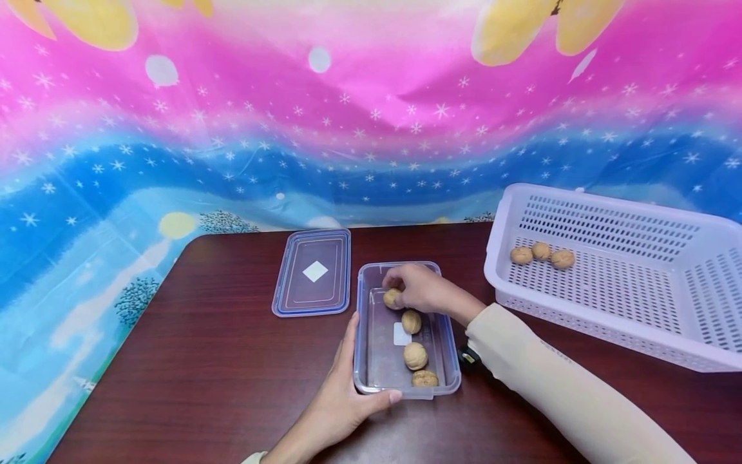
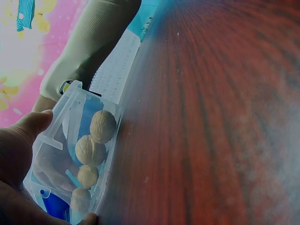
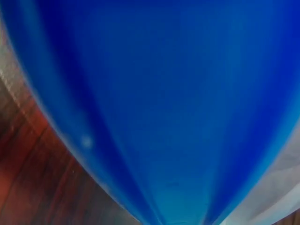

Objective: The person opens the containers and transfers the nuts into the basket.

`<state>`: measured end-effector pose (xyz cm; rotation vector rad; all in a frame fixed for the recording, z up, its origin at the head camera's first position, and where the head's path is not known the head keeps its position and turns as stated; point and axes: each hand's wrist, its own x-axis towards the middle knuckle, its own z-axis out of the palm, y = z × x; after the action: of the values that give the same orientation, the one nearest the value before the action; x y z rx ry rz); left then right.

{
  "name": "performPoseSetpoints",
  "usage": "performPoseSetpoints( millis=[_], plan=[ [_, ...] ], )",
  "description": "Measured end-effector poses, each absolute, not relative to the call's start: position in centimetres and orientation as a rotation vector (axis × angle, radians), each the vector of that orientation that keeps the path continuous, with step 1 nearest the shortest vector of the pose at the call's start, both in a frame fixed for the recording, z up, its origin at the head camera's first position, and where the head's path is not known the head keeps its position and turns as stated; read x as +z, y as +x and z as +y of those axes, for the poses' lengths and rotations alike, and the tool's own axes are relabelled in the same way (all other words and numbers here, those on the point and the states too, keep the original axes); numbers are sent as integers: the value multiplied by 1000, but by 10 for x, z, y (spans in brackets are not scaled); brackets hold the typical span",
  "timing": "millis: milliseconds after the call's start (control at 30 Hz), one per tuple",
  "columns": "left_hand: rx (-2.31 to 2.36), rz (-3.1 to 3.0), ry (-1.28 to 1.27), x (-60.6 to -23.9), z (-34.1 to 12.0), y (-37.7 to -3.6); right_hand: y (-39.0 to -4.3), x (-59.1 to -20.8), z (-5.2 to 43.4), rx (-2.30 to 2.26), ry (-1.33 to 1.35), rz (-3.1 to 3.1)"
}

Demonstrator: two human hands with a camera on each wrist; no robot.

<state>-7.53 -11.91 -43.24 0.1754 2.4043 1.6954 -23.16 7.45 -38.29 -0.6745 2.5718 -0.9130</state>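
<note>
A clear plastic food container (image 1: 371, 361) stands on the table with walnuts in a row along its right side: one walnut (image 1: 411, 321) near the middle, another walnut (image 1: 415, 356) closer to me, and a third walnut (image 1: 425, 378) at the near end. At the far end my right hand (image 1: 422, 288) reaches inside, and its fingers pinch a walnut (image 1: 391, 298) low in the container. My left hand (image 1: 333, 403) grips the container's near left corner, thumb at the near rim and fingers along the left wall. A blurred blue surface (image 3: 164, 93) fills most of the right wrist view.
A lid (image 1: 315, 293) with a blue seal lies behind and left of the container. At the right stands a white perforated basket (image 1: 591, 309) with three walnuts (image 1: 542, 251) in its far left part. A patterned cloth (image 1: 348, 129) hangs along the table's back edge.
</note>
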Motion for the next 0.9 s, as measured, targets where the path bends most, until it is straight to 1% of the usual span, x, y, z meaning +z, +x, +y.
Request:
performPoseSetpoints(
  millis=[367,600,900],
  plan=[
    [1686,2407,180,-431,-119,-76,-235,-389,74,-1116,-599,2317],
    [1683,2405,185,-432,-119,-76,-234,-391,74,-1110,-633,2312],
    [1690,2402,191,-433,-120,-76,-233,-391,75,-1208,-626,2286]
  ],
)
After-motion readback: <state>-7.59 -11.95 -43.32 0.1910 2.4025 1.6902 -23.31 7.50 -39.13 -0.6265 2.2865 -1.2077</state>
